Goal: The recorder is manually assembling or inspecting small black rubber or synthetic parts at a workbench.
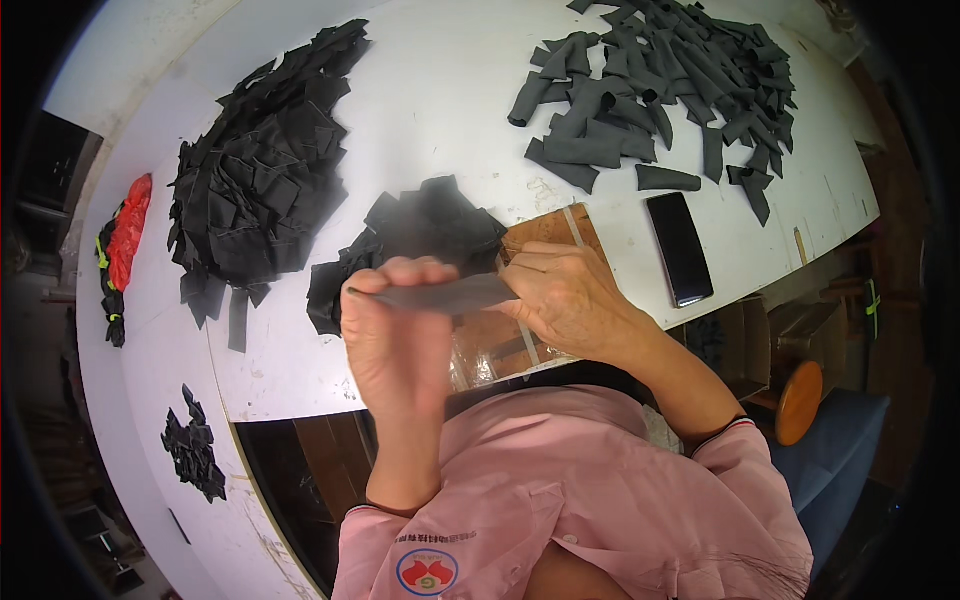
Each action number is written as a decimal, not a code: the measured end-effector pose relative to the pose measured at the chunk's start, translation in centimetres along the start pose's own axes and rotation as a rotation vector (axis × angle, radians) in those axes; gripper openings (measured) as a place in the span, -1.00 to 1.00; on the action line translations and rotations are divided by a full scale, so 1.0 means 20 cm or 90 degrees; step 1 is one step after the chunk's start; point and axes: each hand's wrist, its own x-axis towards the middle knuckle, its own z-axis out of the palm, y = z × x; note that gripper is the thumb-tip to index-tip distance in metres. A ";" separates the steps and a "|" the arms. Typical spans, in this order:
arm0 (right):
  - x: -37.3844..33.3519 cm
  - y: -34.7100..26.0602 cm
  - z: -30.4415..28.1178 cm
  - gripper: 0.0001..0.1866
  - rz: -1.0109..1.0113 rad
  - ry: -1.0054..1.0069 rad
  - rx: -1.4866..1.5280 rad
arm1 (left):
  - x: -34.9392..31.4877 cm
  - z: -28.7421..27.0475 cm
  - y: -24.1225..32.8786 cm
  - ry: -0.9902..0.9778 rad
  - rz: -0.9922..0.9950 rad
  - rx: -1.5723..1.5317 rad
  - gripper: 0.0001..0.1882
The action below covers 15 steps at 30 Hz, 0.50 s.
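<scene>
A dark grey fabric piece [450, 294] is stretched between my hands above the table's front edge. My right hand [570, 300] pinches its right end between thumb and fingers. My left hand [400, 330], palm turned up and a little smeared by motion, has its fingers curled round the left end. Just beyond the hands lies a small heap of black fabric pieces [440, 225], partly blurred. Under the hands is a brown cardboard sheet [560, 228] with clear tape across it, partly hidden by my right hand.
A tall heap of flat black pieces [260, 180] covers the left side. Loose, tube-like grey pieces [640, 90] spread over the far right. A black phone [680, 250] lies near the right front edge. A small black pile [193, 445] and a red plastic bag [128, 235] lie farther left.
</scene>
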 end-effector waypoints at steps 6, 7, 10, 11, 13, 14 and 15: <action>-0.05 0.05 0.14 -0.69 0.038 -0.054 -0.012 | -0.02 -0.06 -0.03 0.033 -0.005 0.159 -0.84; -0.04 0.04 0.12 -0.69 0.038 -0.054 -0.010 | -0.03 -0.06 -0.03 0.034 -0.006 0.160 -0.84; -0.05 0.02 0.11 -0.68 -0.004 0.061 0.035 | -0.05 -0.06 -0.03 0.054 -0.019 0.137 -0.83; -0.08 0.04 0.15 -0.69 0.014 0.028 0.039 | -0.05 -0.07 -0.04 0.037 -0.006 0.173 -0.82; -0.08 0.05 0.17 -0.69 0.028 -0.002 0.042 | -0.04 -0.06 -0.04 0.015 0.010 0.211 -0.81; -0.08 0.05 0.15 -0.68 0.016 -0.004 0.004 | -0.04 -0.04 -0.03 0.013 0.014 0.257 -0.82; -0.07 0.05 0.14 -0.67 0.006 -0.007 -0.034 | -0.04 -0.04 -0.03 0.011 0.016 0.301 -0.83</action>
